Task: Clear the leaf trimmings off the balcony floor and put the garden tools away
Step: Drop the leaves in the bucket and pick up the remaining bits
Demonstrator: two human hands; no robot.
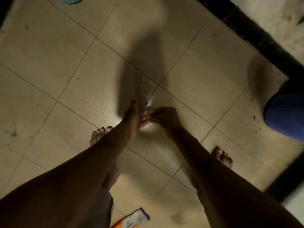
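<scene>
Head view: dark leaf flecks (pixel 14 133) dot the beige tiled floor (pixel 65 55) well left of a blurred white scrap (pixel 149 102); the left hand (pixel 131 117) meets it, grip unclear, the right hand (pixel 164 119) pinches it. Dim light could leave such flecks missed, I judge.

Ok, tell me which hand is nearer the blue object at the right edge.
Right. The right hand is to the left of the blue object in the picture; the left hand is beyond the right one, farther left.
</scene>
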